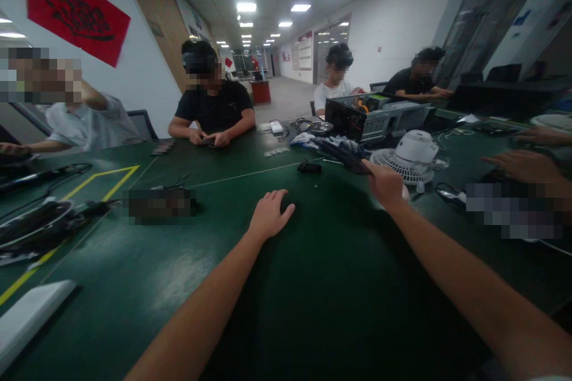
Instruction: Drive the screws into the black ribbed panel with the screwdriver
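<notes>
My left hand (268, 214) lies on the green table (214, 274) with its thumb and fingers apart, holding nothing. My right hand (386, 183) is closed on the end of a dark cloth (342, 153), which stretches leftward from it over the table. A bunched white and blue cloth (306, 140) adjoins the dark one; whether they are one piece I cannot tell. Between my hands, a bit farther away, sits a small black object (309, 166) of unclear kind. Close beyond my right hand is a white fan part with a slotted grille (400, 165).
An opened computer case (375, 118) stands behind the fan part. Another person's hands (529, 166) are at the right edge, near cables. Cables and a hoop-like part (38, 220) lie at left, with a white flat box (38, 315) nearer. Several people sit around the table.
</notes>
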Available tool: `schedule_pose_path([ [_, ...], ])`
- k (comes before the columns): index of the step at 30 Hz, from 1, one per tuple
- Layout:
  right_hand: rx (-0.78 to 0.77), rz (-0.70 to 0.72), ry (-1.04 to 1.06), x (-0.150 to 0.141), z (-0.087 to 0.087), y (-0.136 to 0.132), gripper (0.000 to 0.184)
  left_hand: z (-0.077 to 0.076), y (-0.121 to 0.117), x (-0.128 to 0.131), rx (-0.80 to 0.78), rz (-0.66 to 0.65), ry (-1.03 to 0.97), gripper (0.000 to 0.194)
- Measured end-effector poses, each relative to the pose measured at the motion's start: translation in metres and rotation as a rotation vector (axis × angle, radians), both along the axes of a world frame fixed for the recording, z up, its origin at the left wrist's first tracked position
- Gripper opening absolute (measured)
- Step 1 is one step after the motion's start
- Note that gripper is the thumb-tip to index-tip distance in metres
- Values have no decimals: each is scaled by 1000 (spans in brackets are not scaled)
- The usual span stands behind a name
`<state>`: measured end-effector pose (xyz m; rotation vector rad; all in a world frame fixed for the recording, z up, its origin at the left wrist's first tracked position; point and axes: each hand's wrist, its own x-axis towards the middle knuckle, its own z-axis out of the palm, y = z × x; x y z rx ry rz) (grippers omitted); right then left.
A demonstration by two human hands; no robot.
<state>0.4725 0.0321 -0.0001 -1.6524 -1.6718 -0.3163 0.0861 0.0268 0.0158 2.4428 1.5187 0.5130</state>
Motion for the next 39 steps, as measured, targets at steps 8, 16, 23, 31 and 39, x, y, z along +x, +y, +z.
schedule_pose_path([
  [8, 105, -64, 242, -32, 0, -17, 49, -1, 1, -2, 80, 51, -42, 44],
  [16, -41, 136, 362, -97, -9, -42, 45, -5, 4, -22, 83, 279, -327, 38],
  [23, -159, 110, 430, -86, -8, -30, 39, -6, -8, -39, 62, 268, -369, 39],
  [31, -348, 192, 773, -99, 2, -31, 30, 7, -10, -69, -87, 340, -676, 60],
  [39, -903, 704, 937, -174, 8, -33, 25, 35, -23, -101, -576, 371, -1261, 53],
])
